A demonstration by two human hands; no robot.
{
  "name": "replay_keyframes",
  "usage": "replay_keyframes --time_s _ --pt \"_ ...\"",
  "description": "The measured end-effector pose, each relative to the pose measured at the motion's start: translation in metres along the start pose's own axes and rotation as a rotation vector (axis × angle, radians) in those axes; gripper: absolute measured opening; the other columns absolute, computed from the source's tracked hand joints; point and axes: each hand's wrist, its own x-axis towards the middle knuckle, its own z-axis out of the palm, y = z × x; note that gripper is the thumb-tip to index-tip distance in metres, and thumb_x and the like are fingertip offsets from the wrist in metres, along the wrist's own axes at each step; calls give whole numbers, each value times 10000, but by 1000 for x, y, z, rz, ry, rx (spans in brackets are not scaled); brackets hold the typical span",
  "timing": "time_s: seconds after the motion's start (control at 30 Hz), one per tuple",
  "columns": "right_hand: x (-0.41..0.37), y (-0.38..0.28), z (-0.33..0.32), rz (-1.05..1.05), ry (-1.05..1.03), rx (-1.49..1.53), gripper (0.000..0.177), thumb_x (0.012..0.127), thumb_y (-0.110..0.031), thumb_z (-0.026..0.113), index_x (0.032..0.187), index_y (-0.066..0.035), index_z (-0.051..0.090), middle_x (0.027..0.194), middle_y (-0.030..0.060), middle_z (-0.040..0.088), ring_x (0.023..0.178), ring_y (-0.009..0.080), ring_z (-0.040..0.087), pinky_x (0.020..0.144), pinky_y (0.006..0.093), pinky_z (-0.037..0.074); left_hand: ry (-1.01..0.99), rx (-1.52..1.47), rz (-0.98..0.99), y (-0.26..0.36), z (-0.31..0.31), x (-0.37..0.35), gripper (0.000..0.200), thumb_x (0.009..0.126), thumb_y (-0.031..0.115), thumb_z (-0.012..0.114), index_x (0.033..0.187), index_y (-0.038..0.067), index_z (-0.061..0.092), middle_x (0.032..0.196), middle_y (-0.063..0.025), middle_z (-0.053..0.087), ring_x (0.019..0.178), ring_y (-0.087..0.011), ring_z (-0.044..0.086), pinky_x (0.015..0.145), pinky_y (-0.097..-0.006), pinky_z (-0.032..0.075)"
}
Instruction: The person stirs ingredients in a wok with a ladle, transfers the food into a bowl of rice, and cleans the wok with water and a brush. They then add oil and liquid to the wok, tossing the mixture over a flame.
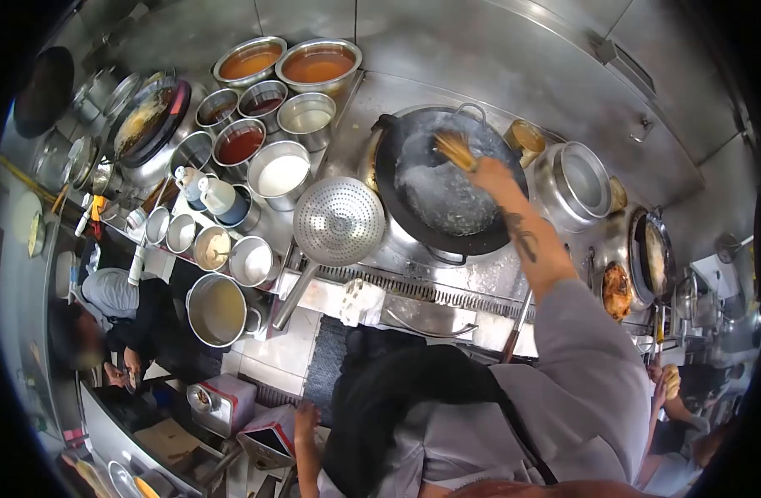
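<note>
My right hand [490, 176] is closed around a bamboo wok brush [457, 151], its bristles over the upper part of a large black wok [393, 178]. Foamy, steaming water [447, 199] covers the wok's bottom. Low at my left side hangs my left hand [306, 417], its fingers loosely extended and nothing visible in it; it is above a red-and-white tin [268, 436]. A perforated metal strainer [339, 220] rests left of the wok, its handle pointing down toward the counter's front edge.
Several metal pots of sauces and liquids, including a white one [283, 174], stand left of the strainer. Stacked steel pots [581, 187] sit right of the wok. A long-handled tool [517, 328] leans at the front edge. Another person [127, 303] works at far left; others are at lower right.
</note>
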Motion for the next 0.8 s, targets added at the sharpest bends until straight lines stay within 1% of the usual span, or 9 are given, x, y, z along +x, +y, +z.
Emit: replay_keyframes --time_s 0.07,0.17,0.3,0.4,0.53,0.63,0.7,0.77,0.8 --pt "-17 -34 5 -38 32 32 328 761 -297 598 922 -14 636 910 214 652 839 362 647 762 469 513 -87 63 -244 26 6 -9 229 865 234 446 766 62 559 620 -53 565 438 -136 503 359 -272 367" --pt "-55 -42 15 -79 -119 -45 327 764 -286 595 927 -7 641 908 211 654 845 356 650 778 462 514 -214 177 -581 67 -5 3 222 866 187 423 737 71 560 588 -55 557 441 -134 511 357 -278 367" --pt "-24 -19 0 -64 -141 -102 329 774 -279 583 942 -4 646 883 215 655 848 369 648 784 460 515 -320 89 -353 46 -11 -8 228 868 148 398 743 60 566 605 -62 573 452 -135 529 368 -295 387" --pt "-6 -33 13 18 -84 -25 325 767 -291 599 928 -13 643 867 225 651 837 389 642 764 465 519 -341 127 -308 -55 -21 -71 231 874 146 397 756 54 573 618 -60 582 456 -137 534 367 -293 397" --pt "-93 -55 6 -78 -185 -12 330 753 -297 610 949 -34 644 893 215 654 853 384 640 783 462 514 -384 190 -234 -40 4 20 236 882 142 396 774 46 582 636 -58 593 461 -139 540 366 -290 411" --pt "-142 -15 -21 -78 -338 -81 337 734 -294 646 945 -31 644 867 214 655 832 351 654 779 443 521 -415 247 -185 -62 8 33 240 888 140 395 787 40 589 650 -56 601 464 -140 545 365 -288 421" --pt "-127 28 -33 -21 -302 -299 308 763 -285 623 923 -24 652 874 204 659 846 318 662 774 431 524 -432 272 -157 -77 11 49 242 890 139 395 791 38 591 654 -55 604 465 -140 546 365 -287 424" --pt "-87 62 -33 7 -214 -343 298 766 -269 621 909 -8 635 874 210 664 812 345 665 741 427 536 -717 492 -336 -84 18 65 229 884 135 394 803 37 584 650 -67 594 456 -139 534 350 -284 404" --pt "-90 64 -22 14 -219 -347 298 766 -269 621 909 -8 635 874 210 664 812 345 665 741 427 536 -726 493 -334 -74 20 63 229 884 135 394 803 37 584 650 -67 594 456 -139 534 350 -284 404"
